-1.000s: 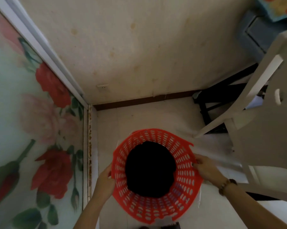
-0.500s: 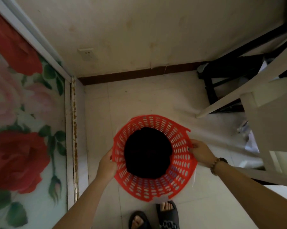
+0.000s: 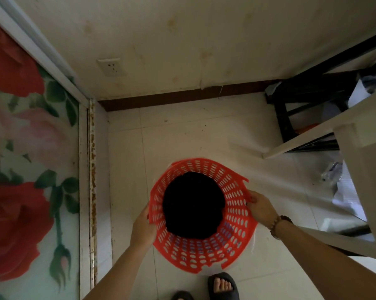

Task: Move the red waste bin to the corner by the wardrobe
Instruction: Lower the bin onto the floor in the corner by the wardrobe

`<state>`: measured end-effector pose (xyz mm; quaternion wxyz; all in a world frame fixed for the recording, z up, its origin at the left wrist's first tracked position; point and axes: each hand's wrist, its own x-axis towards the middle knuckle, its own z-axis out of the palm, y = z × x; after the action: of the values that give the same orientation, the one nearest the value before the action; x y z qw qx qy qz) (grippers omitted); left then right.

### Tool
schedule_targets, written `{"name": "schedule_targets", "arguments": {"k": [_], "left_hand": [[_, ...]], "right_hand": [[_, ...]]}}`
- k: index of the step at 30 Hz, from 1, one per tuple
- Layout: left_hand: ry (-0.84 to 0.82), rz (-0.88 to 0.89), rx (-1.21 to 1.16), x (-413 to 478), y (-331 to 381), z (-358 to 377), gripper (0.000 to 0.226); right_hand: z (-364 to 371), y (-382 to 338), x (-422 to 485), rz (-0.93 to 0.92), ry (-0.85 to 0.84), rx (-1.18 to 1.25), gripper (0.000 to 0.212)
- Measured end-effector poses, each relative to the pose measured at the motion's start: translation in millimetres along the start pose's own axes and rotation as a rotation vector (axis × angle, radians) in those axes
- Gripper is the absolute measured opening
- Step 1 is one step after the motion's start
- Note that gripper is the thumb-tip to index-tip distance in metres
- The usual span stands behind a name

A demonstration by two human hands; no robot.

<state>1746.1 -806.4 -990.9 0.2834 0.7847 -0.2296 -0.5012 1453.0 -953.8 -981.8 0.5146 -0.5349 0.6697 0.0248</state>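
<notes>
Left hand and right hand gripping red waste bin between them (opposite rims)

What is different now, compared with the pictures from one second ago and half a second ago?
The view has tipped further down: the wall socket and the person's sandalled feet have come into sight. The red bin now appears lower against the floor tiles. Unchanged: the left hand and right hand keep their grip on opposite sides of its rim.

left hand: grip closed, arm extended forward | right hand: grip closed, wrist beaded, arm extended
</notes>
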Motion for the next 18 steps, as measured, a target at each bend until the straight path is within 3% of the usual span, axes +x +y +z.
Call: {"name": "schedule_targets", "arguments": {"k": [12,15,18], "left_hand": [[0.041,0.032,0.111,15,-36,14,0.024],[-0.004,0.011,0.140,14,-34,15,0.057],[-0.019,-0.106,0.360,18,-37,13,0.096]], "right_hand": [[27,30,14,0.073,0.058,-0.014,0.037],[22,22,12,0.097,0.026,-0.123,0.052],[13,8,11,0.140,-0.043,-0.338,0.095]]}}
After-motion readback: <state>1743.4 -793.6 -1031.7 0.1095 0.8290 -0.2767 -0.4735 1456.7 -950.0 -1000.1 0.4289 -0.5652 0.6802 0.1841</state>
